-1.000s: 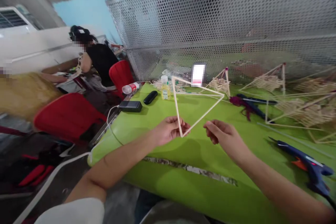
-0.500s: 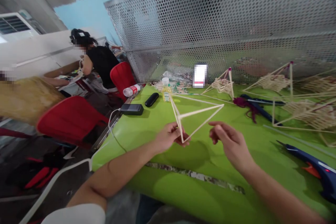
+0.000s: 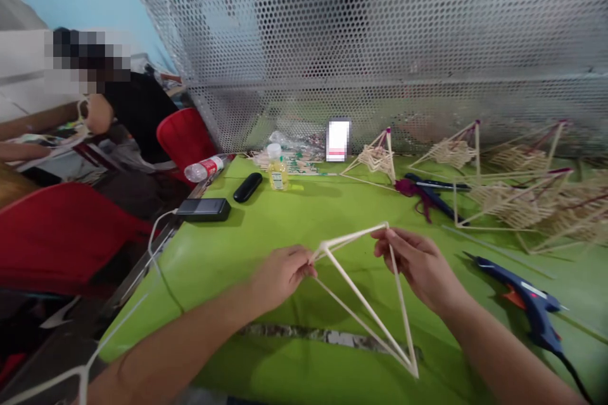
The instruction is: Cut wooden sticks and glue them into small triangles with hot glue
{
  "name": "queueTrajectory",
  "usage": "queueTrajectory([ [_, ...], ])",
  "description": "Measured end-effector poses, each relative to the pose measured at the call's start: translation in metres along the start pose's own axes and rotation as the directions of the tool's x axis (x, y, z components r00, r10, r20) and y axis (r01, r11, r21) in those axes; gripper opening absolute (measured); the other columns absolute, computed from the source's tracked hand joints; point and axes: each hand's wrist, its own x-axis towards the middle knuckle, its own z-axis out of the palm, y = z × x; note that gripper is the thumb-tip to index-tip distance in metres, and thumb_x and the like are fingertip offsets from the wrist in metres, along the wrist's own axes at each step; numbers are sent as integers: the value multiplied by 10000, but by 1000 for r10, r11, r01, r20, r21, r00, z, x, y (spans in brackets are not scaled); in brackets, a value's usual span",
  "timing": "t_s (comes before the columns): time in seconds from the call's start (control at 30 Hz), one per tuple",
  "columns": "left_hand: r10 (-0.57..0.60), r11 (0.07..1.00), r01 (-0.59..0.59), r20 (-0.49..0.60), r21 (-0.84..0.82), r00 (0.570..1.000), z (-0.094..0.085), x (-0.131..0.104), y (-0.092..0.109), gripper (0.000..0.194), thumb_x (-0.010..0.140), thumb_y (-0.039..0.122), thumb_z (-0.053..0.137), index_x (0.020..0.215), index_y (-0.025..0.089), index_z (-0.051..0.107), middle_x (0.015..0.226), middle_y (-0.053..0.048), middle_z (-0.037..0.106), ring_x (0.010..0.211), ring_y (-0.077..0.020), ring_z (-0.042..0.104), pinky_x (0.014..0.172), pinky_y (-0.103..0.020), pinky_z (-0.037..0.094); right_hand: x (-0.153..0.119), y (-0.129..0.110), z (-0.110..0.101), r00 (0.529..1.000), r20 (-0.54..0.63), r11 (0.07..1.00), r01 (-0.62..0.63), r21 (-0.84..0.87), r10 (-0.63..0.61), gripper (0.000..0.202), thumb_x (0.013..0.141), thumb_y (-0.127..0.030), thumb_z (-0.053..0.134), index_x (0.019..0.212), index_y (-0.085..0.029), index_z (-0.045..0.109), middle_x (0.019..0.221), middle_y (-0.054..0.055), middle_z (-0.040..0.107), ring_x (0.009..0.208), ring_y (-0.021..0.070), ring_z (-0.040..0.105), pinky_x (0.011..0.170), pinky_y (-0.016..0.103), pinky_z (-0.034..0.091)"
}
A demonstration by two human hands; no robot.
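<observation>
A pyramid-shaped frame of thin wooden sticks (image 3: 365, 297) is held between my two hands above the green table (image 3: 285, 221). My left hand (image 3: 287, 272) pinches its left corner. At the upper right corner, my right hand (image 3: 418, 259) has thumb and fingers closed on the sticks. One corner of the frame points down toward me, over a dark patterned strip (image 3: 332, 336). To the right of my right hand lies a blue glue gun (image 3: 522, 297) with an orange trigger and a small red light.
Several finished stick structures (image 3: 456, 155) stand at the back right, near dark-handled pliers (image 3: 434, 193) and purple yarn (image 3: 420, 193). A yellow bottle (image 3: 278, 171), black case (image 3: 247, 187), power bank (image 3: 204, 209) and phone (image 3: 338, 139) lie further back. A person (image 3: 133, 101) sits at left.
The stick frame has been turned so one corner now points toward me. My right hand, earlier apart from it, has taken hold of a corner. The view has swung right.
</observation>
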Motion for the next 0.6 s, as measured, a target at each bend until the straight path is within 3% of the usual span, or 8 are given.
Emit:
queueTrajectory([
  [0.1, 129, 988, -126, -21, 94, 991, -3, 4, 4, 75, 1055, 128, 709, 1027, 169, 765, 1068, -91, 839, 973, -217, 839, 899, -395, 744, 0, 3, -2, 1000, 0, 1000, 28, 4, -28, 472, 930, -647, 859, 1036, -187, 854, 808, 65, 758, 588, 111, 560, 522, 252, 429],
  [0.17, 146, 982, -141, -36, 127, 989, -7, 7, 8, 84, 1056, 112, 696, 1008, 170, 734, 1068, -92, 836, 999, -220, 838, 900, -390, 742, -1, 5, -4, 999, 0, 998, 47, -29, -48, 468, 956, -650, 830, 1013, -186, 841, 820, 66, 757, 609, 119, 578, 534, 256, 446],
  [0.3, 141, 975, -130, -50, 179, 989, -13, 10, 14, 104, 1065, 110, 668, 1032, 187, 728, 1133, -105, 835, 1020, -223, 836, 916, -393, 737, 1, 7, -8, 991, -31, 980, 127, -151, -133, 474, 965, -653, 820, 1045, -186, 831, 818, 61, 743, 642, 137, 598, 559, 272, 485],
  [0.43, 61, 986, -57, -23, 156, 998, -16, 10, 15, 151, 1097, 175, 638, 1037, 226, 768, 1169, -110, 835, 1034, -222, 835, 943, -401, 727, 2, 4, -7, 967, -106, 960, 207, -187, -230, 445, 970, -617, 828, 1104, -192, 827, 796, 41, 721, 626, 139, 596, 560, 283, 500],
  [0.6, -1, 997, 3, -26, 81, 1000, -17, 9, 11, 159, 1091, 221, 657, 1031, 237, 804, 1168, -116, 839, 1065, -243, 828, 996, -455, 715, 5, 0, -5, 962, -134, 956, 208, -210, -238, 504, 932, -683, 828, 1024, -187, 812, 722, 28, 702, 566, 142, 601, 529, 293, 504],
])
